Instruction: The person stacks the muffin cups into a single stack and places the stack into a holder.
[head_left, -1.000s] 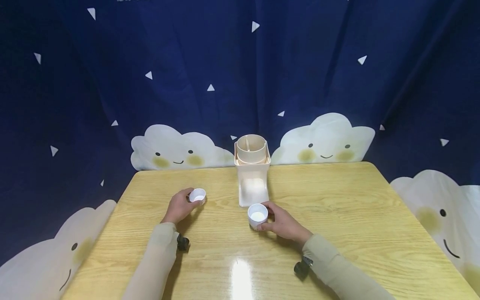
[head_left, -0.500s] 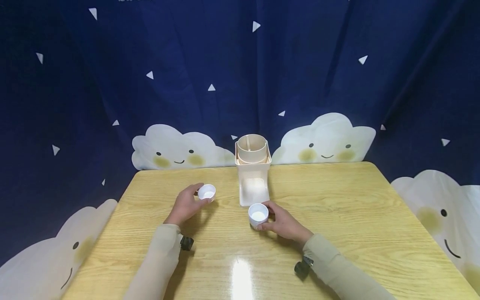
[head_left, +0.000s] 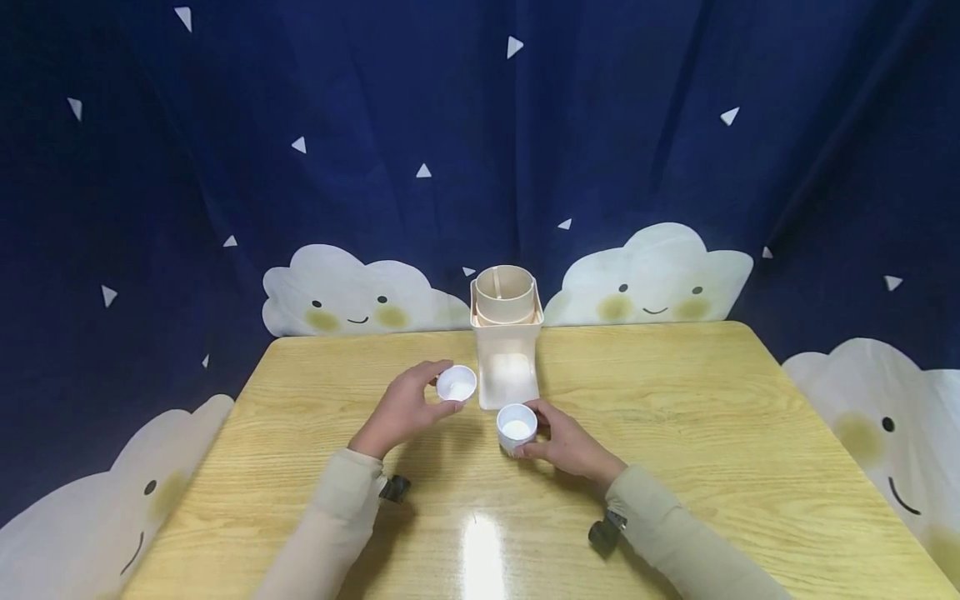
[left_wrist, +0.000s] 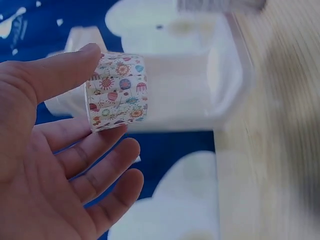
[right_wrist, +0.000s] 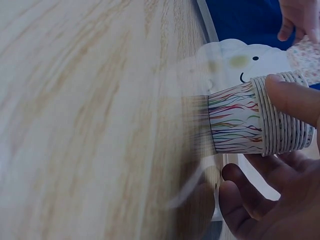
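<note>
My left hand [head_left: 408, 406] holds a small white paper cup [head_left: 456, 385] between thumb and fingers, raised above the table. Pleated sides with a colourful flower and jellyfish print show on this cup [left_wrist: 120, 92] in the left wrist view, where the other fingers spread below it. My right hand [head_left: 564, 443] grips a stack of paper cups [head_left: 507, 446], upright at the table surface. In the right wrist view the stack [right_wrist: 235, 122] has wavy coloured lines and several nested rims. Behind both hands stands a cream plastic holder [head_left: 507, 354], its round tube on top and flat base below.
The wooden table [head_left: 645, 383] extends to both sides and in front of the hands. A dark blue curtain [head_left: 360, 125] with white clouds hangs along its back and sides. Small black wrist cameras sit under both sleeves.
My left hand has moved right with its paper cup, close to the holder and the cup stack, and the cup now tilts a little. My right hand has stayed in place.
</note>
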